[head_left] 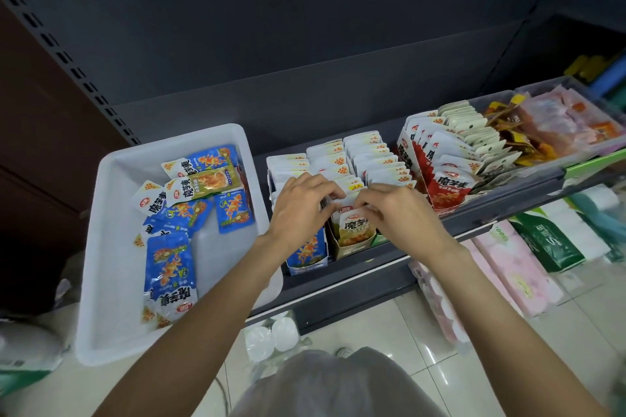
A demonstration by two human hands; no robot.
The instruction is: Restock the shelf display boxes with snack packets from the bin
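Standing upright between fingers (338, 195): packet (354, 223)

White rectangular plastic bin (101, 247) sits on the shelf's left end, holding loose blue foil snack packets (171, 267) and one green packet (206, 183), lying flat and jumbled. Just right, blue cardboard display box (306, 261) and green-tan cardboard display box (354, 242) stand side by side, packets upright in rows. Red display box (447, 196) farther right, full.

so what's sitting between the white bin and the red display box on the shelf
In the head view, the blue display box and the olive display box stand between the white bin and the red display box.
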